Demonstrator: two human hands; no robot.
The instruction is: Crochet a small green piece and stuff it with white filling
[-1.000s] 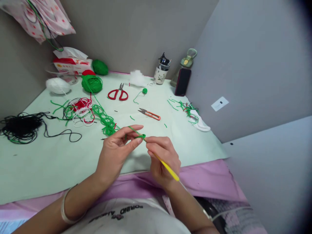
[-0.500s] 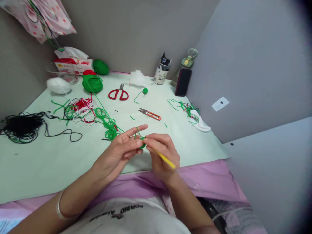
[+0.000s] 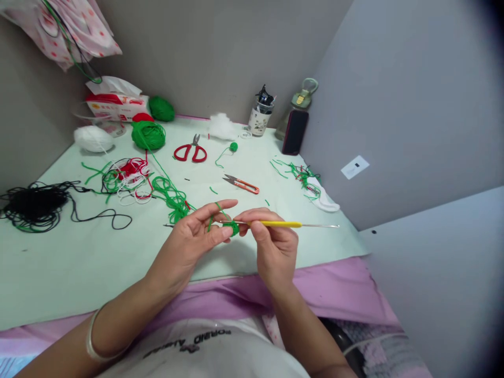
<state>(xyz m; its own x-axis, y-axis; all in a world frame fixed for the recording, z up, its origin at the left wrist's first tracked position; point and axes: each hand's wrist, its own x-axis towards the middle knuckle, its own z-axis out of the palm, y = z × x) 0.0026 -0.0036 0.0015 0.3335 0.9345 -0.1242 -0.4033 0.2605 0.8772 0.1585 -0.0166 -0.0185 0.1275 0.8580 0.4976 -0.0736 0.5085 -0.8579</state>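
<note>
I am holding a tiny green crochet piece point(image 3: 234, 228) just above the near edge of the bench point(image 3: 79, 262), between my two hands. My left hand point(image 3: 192, 236) is pinching it between thumb and middle finger. The index finger is stretching out toward 2 o'clock, and the green strand point(image 3: 214, 210) is running over it. The piece looks soft, very light and easy to squash, so I judge the best hold is at its rim, right beside the working loop, with only enough pressure to stop it turning.

My right hand point(image 3: 271, 241) is closing on the crochet hook point(image 3: 275, 224), thumb and fingertips gripping the yellow handle near its left end. The hook is lying almost level, its working end buried in the piece at 9 o'clock and its bare metal tail pointing to 3 o'clock. It looks stiff, slim and smooth, and I think it would roll if gripped on the metal.

Both wrists are lifting off the bench, palms turning inward and forearms coming in from 6 o'clock. The strand is trailing off toward the loose green yarn point(image 3: 171, 197) at 10 o'clock from my left hand. The thread snips point(image 3: 242, 184) are lying at 12 o'clock, well apart.
</note>
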